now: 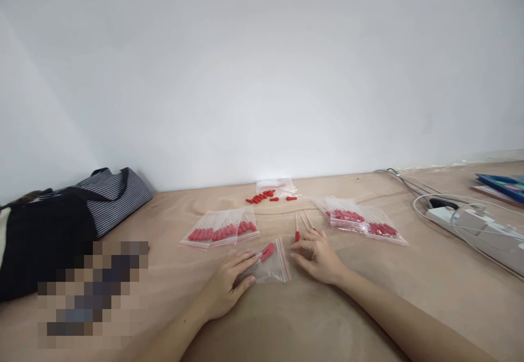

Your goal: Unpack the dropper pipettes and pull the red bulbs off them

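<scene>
Droppers (pixel 297 234) lie at the right hand's (pixel 321 258) fingertips, stems pointing toward the wall; that hand is nearer, half curled, its hold unclear. Leftward, the bag (pixel 271 272) sits under the open left hand (pixel 224 288), zip edge facing right.

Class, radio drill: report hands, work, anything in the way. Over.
Left hand on zip bag, red-tipped sticks inside. Right hand at loose red-tipped sticks. Filled bags beyond, left and right, seemingly blocking neither hand.

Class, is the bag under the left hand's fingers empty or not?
Not empty: red pieces show through the clear plastic of the bag, by the left hand.
</scene>
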Demonstrator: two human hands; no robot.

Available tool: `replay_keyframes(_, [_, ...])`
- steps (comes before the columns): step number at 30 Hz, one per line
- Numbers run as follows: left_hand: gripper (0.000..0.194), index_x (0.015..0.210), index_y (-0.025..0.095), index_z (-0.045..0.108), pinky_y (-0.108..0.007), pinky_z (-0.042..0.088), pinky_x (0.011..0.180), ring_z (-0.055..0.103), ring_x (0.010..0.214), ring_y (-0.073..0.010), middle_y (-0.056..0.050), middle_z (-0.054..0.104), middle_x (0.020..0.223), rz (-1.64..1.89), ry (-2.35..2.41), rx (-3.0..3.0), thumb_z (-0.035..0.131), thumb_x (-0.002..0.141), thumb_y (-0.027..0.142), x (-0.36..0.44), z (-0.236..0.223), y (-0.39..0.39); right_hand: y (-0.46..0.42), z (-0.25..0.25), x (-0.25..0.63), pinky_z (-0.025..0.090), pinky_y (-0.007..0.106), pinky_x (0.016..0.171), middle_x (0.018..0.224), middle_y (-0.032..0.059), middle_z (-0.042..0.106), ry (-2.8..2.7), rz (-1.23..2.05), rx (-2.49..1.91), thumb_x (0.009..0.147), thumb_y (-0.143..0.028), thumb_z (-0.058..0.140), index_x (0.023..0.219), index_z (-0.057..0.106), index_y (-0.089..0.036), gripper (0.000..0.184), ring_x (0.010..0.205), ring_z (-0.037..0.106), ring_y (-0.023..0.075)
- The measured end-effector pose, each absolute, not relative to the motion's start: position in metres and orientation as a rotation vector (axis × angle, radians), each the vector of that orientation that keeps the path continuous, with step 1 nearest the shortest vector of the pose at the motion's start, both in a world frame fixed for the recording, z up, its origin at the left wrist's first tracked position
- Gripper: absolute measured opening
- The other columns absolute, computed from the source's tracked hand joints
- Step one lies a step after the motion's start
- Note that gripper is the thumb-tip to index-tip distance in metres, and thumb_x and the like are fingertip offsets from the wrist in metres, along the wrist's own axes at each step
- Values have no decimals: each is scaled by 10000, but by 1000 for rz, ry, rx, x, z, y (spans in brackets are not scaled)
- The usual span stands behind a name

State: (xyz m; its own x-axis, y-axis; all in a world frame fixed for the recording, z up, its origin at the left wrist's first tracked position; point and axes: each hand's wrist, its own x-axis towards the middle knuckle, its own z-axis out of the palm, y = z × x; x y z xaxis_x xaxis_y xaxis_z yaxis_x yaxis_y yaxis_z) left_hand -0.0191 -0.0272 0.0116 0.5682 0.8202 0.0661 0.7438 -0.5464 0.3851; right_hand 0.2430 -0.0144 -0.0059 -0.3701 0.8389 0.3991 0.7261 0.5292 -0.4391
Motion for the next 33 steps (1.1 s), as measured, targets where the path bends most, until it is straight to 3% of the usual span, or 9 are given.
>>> replay_keyframes(6, [407, 1258, 281, 412, -443, 260, 1034, 348, 1230, -207, 1, 432, 1312, 337, 1217, 2482, 407, 855, 334, -13, 14, -29, -16, -5, 233, 257, 348, 766, 738, 10, 594, -2229, 382, -1245, 781, -393, 508, 912, 650, -308, 211, 759, 478, 161])
replay_keyframes(12, [418, 1262, 296, 401, -439, 274, 1026, 341, 1234, -211, 2, 461, 1290, 348, 1149, 2462, 428, 846, 327, -13, 13, -29, -16, -3, 227, 234, 358, 784, 823, 21, 613, -2310, 319, -1226, 779, -361, 507, 1119, 536, -299, 347, 825, 474, 183])
replay_keyframes(14, [414, 1260, 299, 404, -444, 263, 1030, 340, 1234, -212, 2, 462, 1289, 351, 1155, 2460, 427, 847, 328, -12, 13, -30, -16, -2, 225, 237, 337, 769, 791, 12, 609, -2260, 295, -1261, 747, -293, 539, 1048, 567, -267, 304, 797, 479, 170])
replay_keyframes(17, [410, 1259, 301, 405, -439, 255, 1034, 345, 1230, -210, 1, 444, 1304, 348, 1178, 2473, 419, 850, 329, -12, 14, -32, -16, -2, 223, 239, 317, 754, 715, -5, 594, -2167, 272, -1325, 706, -276, 584, 792, 606, -212, 110, 741, 480, 149])
replay_keyframes(20, [443, 1282, 281, 374, -416, 290, 1020, 362, 1217, -212, -18, 414, 1326, 356, 1232, 2459, 420, 848, 355, -12, 14, -33, -17, 0, 224, 233, 312, 746, 708, -12, 601, -2262, 276, -1248, 742, -360, 566, 700, 623, -231, 147, 756, 477, 149])
replay_keyframes(24, [461, 1291, 258, 365, -423, 282, 1022, 358, 1219, -221, -32, 393, 1340, 336, 1247, 2448, 415, 846, 369, -13, 12, -32, -20, 1, 224, 232, 313, 721, 840, -10, 634, -2431, 279, -1126, 822, -396, 462, 960, 615, -335, 214, 803, 474, 156])
replay_keyframes(28, [422, 1267, 270, 402, -415, 279, 1027, 360, 1220, -212, -22, 408, 1331, 342, 1204, 2469, 397, 857, 372, -13, 11, -30, -22, 1, 220, 230, 321, 731, 1031, 23, 607, -2434, 254, -1159, 817, -362, 465, 1152, 496, -304, 341, 865, 470, 172])
replay_keyframes(33, [402, 1247, 275, 429, -410, 271, 1032, 373, 1212, -201, -18, 428, 1317, 333, 1204, 2479, 393, 859, 376, -12, 13, -31, -20, 1, 216, 230, 309, 744, 778, -10, 609, -2350, 292, -1203, 782, -315, 506, 940, 581, -247, 187, 797, 477, 152])
